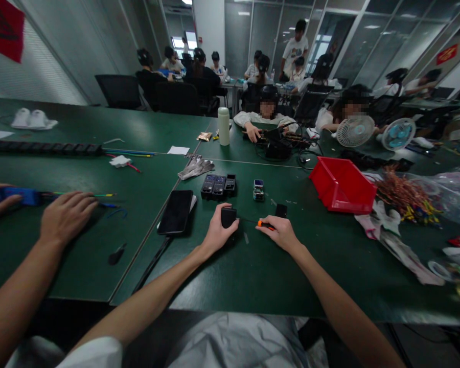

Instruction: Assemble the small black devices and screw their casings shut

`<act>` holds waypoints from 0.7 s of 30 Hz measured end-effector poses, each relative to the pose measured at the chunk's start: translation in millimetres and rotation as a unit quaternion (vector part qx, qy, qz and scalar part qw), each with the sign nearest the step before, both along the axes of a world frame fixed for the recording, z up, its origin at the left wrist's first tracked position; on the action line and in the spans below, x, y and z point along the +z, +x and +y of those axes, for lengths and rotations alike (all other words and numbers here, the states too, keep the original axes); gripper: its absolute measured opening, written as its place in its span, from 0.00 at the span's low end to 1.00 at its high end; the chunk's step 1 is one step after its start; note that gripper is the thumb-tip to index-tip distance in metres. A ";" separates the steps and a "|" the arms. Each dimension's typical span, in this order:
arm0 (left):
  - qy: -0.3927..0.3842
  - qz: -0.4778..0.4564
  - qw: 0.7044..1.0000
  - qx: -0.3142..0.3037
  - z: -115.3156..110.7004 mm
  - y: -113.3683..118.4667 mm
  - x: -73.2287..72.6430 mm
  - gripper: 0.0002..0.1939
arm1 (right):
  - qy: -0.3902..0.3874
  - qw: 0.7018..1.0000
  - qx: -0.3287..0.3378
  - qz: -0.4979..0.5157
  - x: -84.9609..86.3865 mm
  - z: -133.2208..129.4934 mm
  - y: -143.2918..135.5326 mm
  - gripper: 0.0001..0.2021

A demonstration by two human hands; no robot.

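My left hand (215, 230) grips a small black box-shaped device (229, 217) just above the table, fingers wrapped round its side. In my right hand (281, 232) is a screwdriver (264, 225) with an orange and black handle; its thin shaft points left toward the box. Beside the right hand's knuckles lies a small black flat piece (281, 210). Beyond my hands sit several black modules (218, 186) in a row and a pair of small parts with light tops (258, 189). A black phone (175, 212) rests left of my left hand.
A red bin (343, 184) stands right, near copper wires (402, 191) and gloves (383, 220). Another glove (196, 168) and a pale green bottle (223, 126) are farther back. At left, a co-worker's hands (67, 217) handle a blue tool (17, 196) and wires. People sit opposite.
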State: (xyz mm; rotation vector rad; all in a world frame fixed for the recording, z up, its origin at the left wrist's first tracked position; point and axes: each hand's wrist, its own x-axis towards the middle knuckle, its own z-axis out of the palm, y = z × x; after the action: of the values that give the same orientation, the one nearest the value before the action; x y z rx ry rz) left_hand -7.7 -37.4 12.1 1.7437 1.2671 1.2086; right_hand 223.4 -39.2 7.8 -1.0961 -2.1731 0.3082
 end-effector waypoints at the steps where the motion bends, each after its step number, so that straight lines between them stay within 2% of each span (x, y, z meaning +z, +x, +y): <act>1: -0.002 0.000 1.000 0.000 0.2 0.1 -0.5 0.22 | 0.001 1.000 0.001 0.003 0.4 0.0 -0.2 0.11; 21: 0.008 -0.002 1.000 0.005 1.1 -0.1 -1.6 0.22 | -0.018 1.000 0.009 -0.019 6.0 -1.1 -4.5 0.11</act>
State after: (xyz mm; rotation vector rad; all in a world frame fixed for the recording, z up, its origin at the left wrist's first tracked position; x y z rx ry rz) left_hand -7.8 -36.3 10.5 1.7476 1.2696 1.2310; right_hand 218.9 -40.3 13.9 -1.1120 -2.2192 0.3385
